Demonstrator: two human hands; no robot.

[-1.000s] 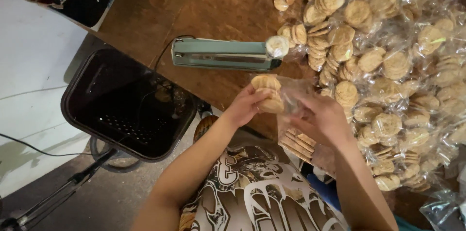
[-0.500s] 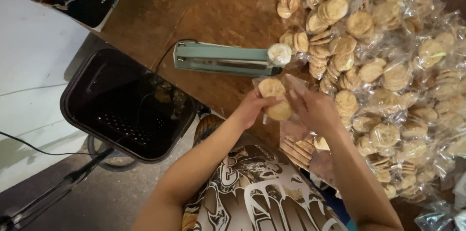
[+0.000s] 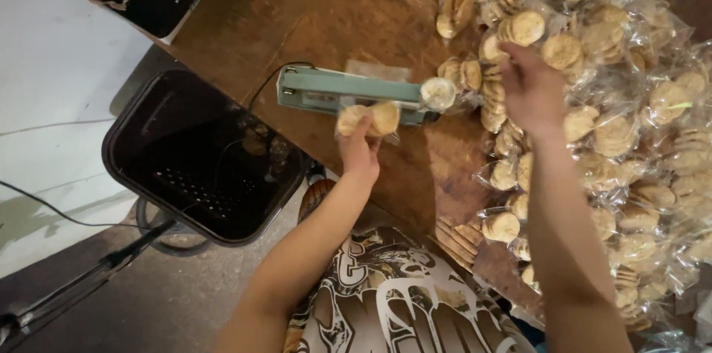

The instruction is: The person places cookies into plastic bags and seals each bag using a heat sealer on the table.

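Splitting apart, the two hands no longer worked together on the one bag; half a second before, both had pinched it just below the sealer's knob, and now only the left hand [image 3: 361,151] kept it. That grip was clenched on the cookie bag [image 3: 368,119], fingers wrapped round its lower end, holding it against the near side of the green sealer [image 3: 348,91], whose bar lay just beyond the knuckles; whether the bag's open edge sat under the bar I could not tell. The right hand [image 3: 532,90] had gone up and away to the pile of bagged cookies [image 3: 630,101], well apart from the left; its grip was loose, fingers spread over a bag there, grasping nothing that showed; the wooden table [image 3: 311,4] stretched beyond both.
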